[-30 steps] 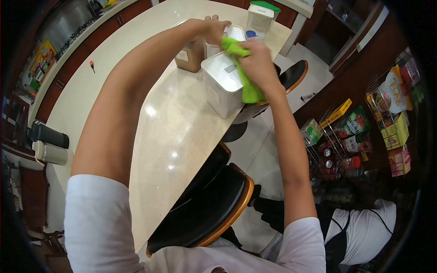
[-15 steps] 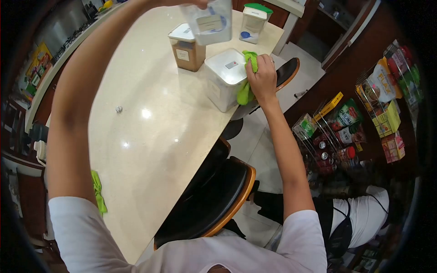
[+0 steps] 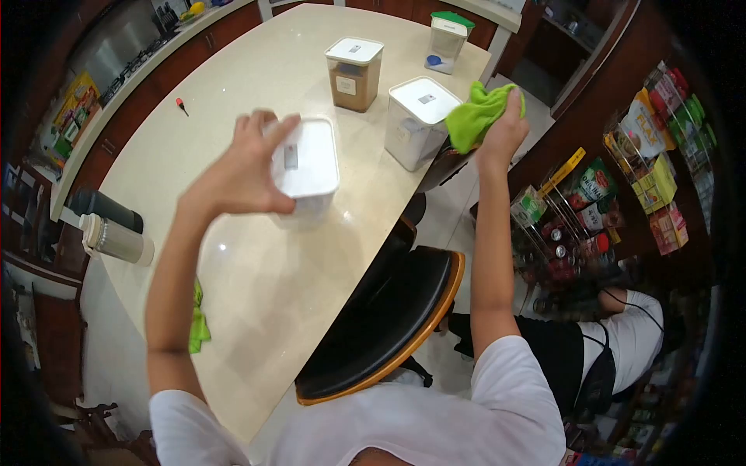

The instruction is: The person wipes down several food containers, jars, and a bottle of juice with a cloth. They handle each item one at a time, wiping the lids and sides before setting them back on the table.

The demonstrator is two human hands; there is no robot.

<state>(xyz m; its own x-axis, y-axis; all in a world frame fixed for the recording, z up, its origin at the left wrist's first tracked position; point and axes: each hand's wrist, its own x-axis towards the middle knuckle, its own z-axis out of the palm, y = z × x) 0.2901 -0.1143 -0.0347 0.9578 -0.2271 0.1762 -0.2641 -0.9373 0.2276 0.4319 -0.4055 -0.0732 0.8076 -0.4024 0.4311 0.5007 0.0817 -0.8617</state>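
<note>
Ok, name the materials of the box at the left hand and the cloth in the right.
Box: probably plastic; smooth white lid, blurred walls that seem see-through.
Cloth: some soft fabric, perhaps microfibre; matte, bunched in loose folds.

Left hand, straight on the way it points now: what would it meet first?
Most likely the nearest white-lidded container, right in front of the left hand; blur leaves it unclear whether they touch.

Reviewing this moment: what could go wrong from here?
The container beside the green cloth (that container:) stands close to the edge of the table; a bump from the right hand might knock it off. The left hand is blurred at the nearest white-lidded container, its grip unclear; a weak one could let that container slip.
</note>
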